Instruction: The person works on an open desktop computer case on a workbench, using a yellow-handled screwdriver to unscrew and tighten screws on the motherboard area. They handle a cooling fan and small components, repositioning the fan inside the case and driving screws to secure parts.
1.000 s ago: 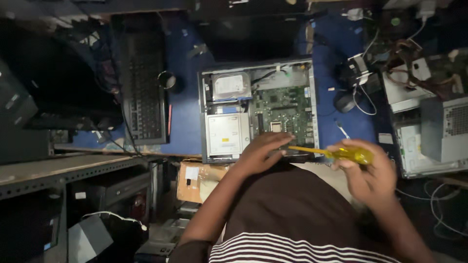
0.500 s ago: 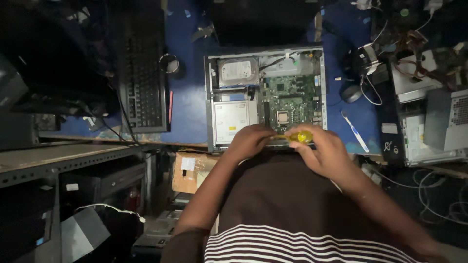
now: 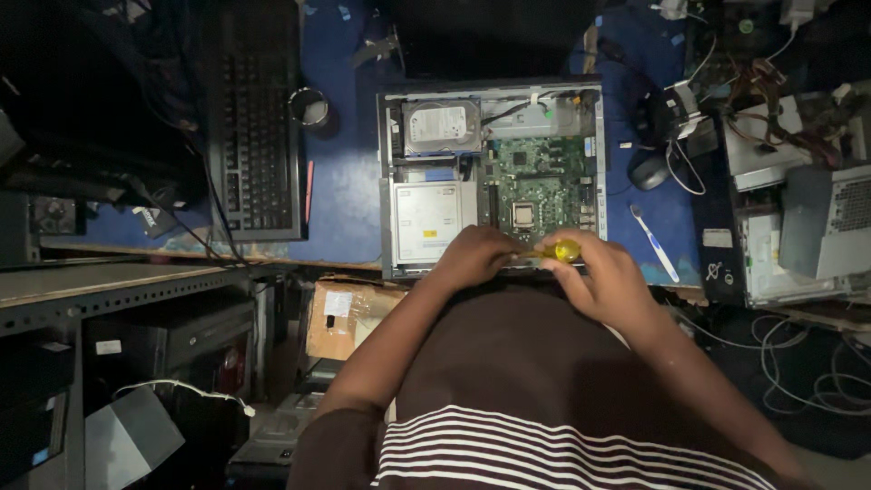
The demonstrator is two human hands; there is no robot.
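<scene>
Yellow translucent screwdriver handle [image 3: 566, 249], gripped by right hand [image 3: 606, 283]

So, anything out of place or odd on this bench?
A toothbrush lies on the blue bench top right of the open computer case, an unusual thing among loose cables. Both hands, left hand and right hand, meet at a yellow-handled screwdriver on the case's near edge.

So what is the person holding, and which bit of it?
The right hand grips a screwdriver by its yellow handle. The left hand rests by its shaft at the open computer case's near edge; whether it pinches the shaft cannot be told.
</scene>
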